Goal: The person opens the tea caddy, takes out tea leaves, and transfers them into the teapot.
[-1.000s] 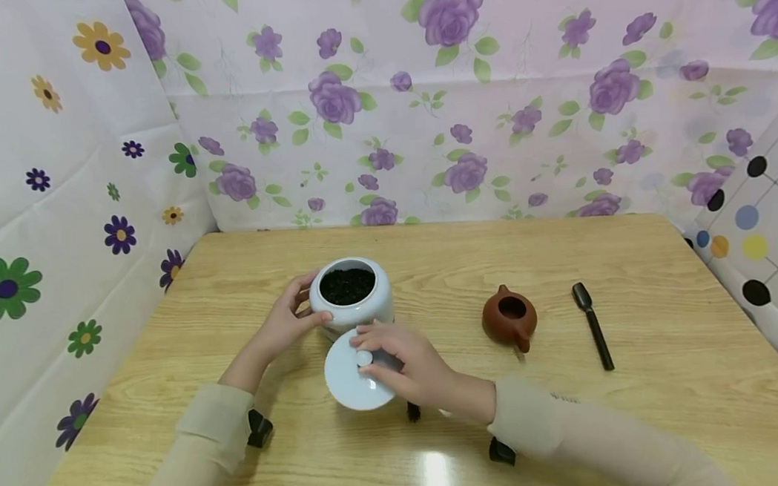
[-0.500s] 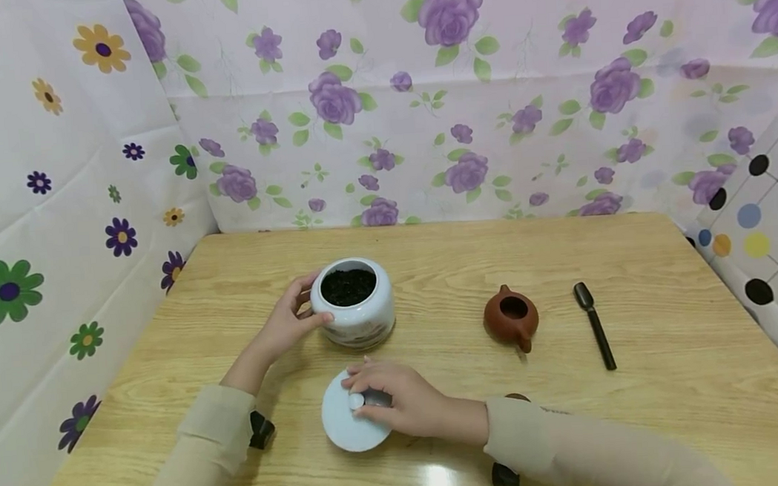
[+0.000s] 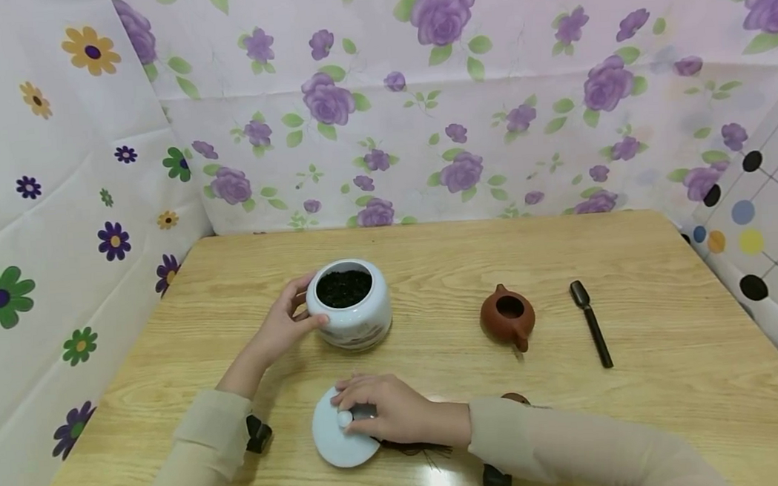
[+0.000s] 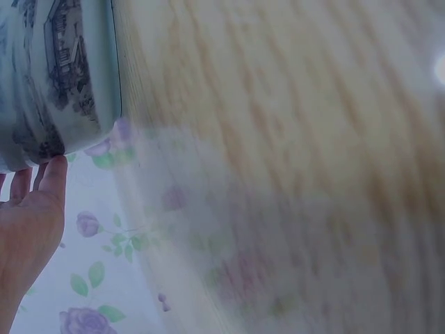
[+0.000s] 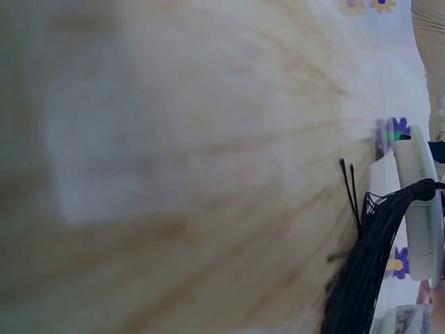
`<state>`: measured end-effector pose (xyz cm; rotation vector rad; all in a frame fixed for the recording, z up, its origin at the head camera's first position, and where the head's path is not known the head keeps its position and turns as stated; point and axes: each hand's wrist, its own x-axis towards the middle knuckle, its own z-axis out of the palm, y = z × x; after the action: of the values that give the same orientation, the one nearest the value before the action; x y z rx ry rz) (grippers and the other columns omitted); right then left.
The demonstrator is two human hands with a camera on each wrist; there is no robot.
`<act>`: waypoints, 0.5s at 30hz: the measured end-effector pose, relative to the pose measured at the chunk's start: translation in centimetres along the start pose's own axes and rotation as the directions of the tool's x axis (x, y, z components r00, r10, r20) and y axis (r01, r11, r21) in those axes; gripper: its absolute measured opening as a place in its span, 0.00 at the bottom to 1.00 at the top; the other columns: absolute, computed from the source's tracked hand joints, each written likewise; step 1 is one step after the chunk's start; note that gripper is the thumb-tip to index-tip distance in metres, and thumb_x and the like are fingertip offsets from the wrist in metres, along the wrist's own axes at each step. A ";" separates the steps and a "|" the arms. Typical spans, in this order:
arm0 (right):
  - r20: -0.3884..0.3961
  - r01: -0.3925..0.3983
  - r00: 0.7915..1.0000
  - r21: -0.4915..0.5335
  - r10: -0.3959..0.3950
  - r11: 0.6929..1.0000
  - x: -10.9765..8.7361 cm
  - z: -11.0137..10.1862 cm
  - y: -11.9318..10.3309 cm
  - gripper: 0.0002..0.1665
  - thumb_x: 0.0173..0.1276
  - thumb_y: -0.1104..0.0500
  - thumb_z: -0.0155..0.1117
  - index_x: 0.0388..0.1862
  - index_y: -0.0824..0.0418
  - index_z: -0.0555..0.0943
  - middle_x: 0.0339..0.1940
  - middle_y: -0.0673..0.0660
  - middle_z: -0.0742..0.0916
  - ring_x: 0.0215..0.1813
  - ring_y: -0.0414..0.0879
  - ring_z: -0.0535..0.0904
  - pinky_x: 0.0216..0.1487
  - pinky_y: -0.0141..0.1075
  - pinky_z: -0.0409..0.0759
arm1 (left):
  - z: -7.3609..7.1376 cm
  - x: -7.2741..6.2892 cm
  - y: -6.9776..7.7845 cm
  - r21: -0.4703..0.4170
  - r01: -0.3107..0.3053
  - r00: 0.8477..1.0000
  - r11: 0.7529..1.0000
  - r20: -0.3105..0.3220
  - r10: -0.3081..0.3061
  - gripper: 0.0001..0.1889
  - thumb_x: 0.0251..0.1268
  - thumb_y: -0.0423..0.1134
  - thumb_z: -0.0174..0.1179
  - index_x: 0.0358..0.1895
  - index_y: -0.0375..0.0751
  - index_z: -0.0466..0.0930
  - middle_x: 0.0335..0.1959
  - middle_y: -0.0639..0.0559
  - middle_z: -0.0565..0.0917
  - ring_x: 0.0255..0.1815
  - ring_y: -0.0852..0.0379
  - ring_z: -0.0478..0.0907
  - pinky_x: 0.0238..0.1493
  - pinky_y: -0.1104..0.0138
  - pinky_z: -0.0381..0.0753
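My left hand [image 3: 285, 325] holds the left side of a white porcelain jar [image 3: 361, 326], thumb at the front and fingers behind. Dark, loose tea leaves [image 3: 343, 289] fill the jar, whose painted side [image 4: 62, 76] shows in the left wrist view. Nearer the table's front, my right hand [image 3: 389, 414] pinches the knob of the round white lid [image 3: 337, 443]. From the lid a black tassel [image 5: 375, 257] hangs in the right wrist view. Whether the lid touches the table I cannot tell.
A brown clay teapot [image 3: 501, 321], uncovered, stands right of the jar. Farther right lies a dark scoop [image 3: 592, 325]. A small brown round piece [image 3: 515, 398] is partly hidden behind the right sleeve. Floral cloth [image 3: 422, 122] hangs behind the wooden table [image 3: 430, 255].
My right hand has carried the lid away from the jar, toward the table's front and slightly left. The left hand and the jar stay in place.
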<state>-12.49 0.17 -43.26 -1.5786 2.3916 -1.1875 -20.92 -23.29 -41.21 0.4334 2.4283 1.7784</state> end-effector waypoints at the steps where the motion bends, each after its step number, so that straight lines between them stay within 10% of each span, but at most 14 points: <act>1: 0.007 -0.004 1.000 -0.002 0.004 1.000 0.0 0.1 0.0 0.13 0.59 0.59 0.70 0.42 0.62 0.84 0.51 0.54 0.86 0.62 0.46 0.76 0.71 0.38 0.65 | 0.0 0.0 0.0 -0.001 -0.001 1.000 1.000 0.000 0.001 0.40 0.60 0.33 0.64 0.73 0.39 0.53 0.70 0.38 0.59 0.71 0.40 0.57 0.70 0.49 0.62; 15: 0.064 -0.153 0.987 0.125 0.145 0.980 -0.1 0.6 0.4 0.15 0.60 0.61 0.70 0.46 0.64 0.83 0.53 0.55 0.85 0.64 0.46 0.75 0.72 0.36 0.64 | 0.1 -0.1 0.2 0.008 -0.002 1.000 1.000 -0.001 0.002 0.39 0.59 0.32 0.65 0.73 0.39 0.54 0.69 0.40 0.60 0.71 0.42 0.58 0.69 0.51 0.64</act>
<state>-12.48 0.02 -43.98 -1.3507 2.3009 -1.2260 -20.79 -23.19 -41.00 0.4360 2.4373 1.7710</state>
